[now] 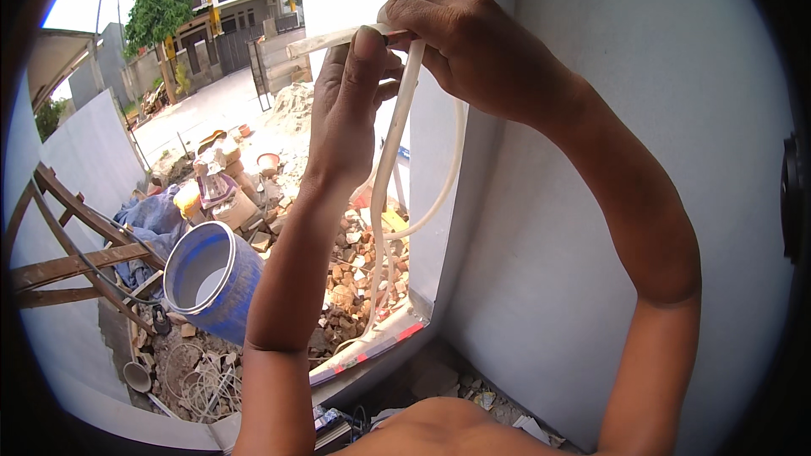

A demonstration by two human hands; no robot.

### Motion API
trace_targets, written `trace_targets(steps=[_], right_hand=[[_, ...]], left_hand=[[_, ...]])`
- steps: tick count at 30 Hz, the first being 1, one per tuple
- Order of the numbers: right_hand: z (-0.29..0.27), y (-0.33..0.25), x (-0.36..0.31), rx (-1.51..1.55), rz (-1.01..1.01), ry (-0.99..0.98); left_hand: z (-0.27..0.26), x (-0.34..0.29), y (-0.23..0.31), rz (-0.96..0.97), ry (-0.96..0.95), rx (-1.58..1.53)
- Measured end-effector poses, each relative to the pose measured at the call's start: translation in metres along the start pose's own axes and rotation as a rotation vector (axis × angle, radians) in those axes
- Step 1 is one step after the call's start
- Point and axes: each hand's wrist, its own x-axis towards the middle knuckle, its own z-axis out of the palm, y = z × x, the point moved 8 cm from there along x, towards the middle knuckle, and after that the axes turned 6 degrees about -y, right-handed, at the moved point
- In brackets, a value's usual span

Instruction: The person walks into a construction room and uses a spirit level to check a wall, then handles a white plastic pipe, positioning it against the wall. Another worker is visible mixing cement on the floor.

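Both my arms are raised in front of a wall opening, with the hands close together. My left hand [345,97] is closed, thumb up, around a pale whitish tube [314,42] whose end sticks out to the left. Beside it, my right hand [483,51] pinches the tube's other part near a small dark spot between the fingers; exactly what is there is hidden. From below my right fingers a flexible pale hose [393,139] hangs down to the sill, with a thinner loop curving out to the right. Whether tube and hose are one piece, I cannot tell.
A smooth grey wall [608,203] stands close on my right. Beyond the sill [372,355] lie broken bricks [342,287], a blue drum [232,287], a tangle of pale cord [207,380] and wooden beams [80,268]. Farther off are sacks [218,190] and a house [236,0].
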Motion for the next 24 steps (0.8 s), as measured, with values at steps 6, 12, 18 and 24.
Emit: trace_targets(steps=[6, 12, 18, 24], right_hand=[[0.022, -0.005, -0.013, 0.104, 0.032, 0.032], [0.052, -0.074, -0.058, 0.0, -0.062, 0.027], [0.097, -0.132, -0.139, 0.073, -0.086, -0.256], [0.138, -0.15, -0.191, 0.078, 0.003, -0.493]], left_hand=[[0.008, 0.001, -0.003, -0.064, -0.092, -0.288], [0.002, -0.029, -0.07, -0.528, -0.01, -0.707], [-0.081, 0.001, -0.078, -0.453, 0.087, -0.903], [-0.099, 0.012, -0.068, -0.346, -0.043, -0.496]])
